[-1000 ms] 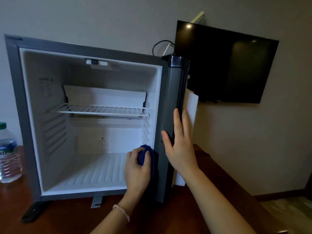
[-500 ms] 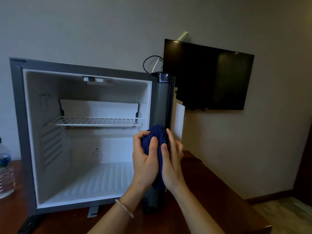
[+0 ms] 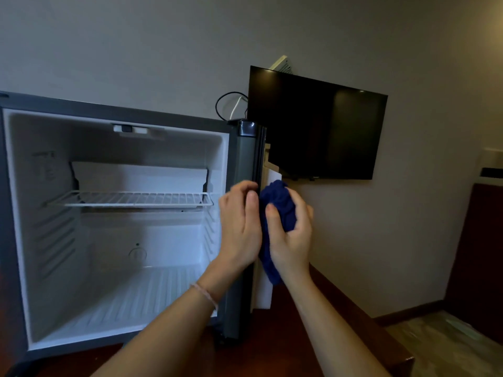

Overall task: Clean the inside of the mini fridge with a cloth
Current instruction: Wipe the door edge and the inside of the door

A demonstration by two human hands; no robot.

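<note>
The right hand [image 3: 290, 235] is squeezing a bunched-up blue cloth [image 3: 277, 210], its fingers curled round it, just beside the right edge of the mini fridge [image 3: 239, 170]. The left hand [image 3: 239, 227] is touching the cloth with bent fingers; I cannot tell if it is holding it. The fridge is standing open, and a white wire shelf [image 3: 130, 200] is sitting inside.

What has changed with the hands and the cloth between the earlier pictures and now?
The cloth went from the left hand, which held it low at the fridge opening, up to the door edge. The right hand left the door and now grips the cloth; the left hand's fingers are curled beside it. The fridge stayed open, its shelf and the TV unchanged.
</note>
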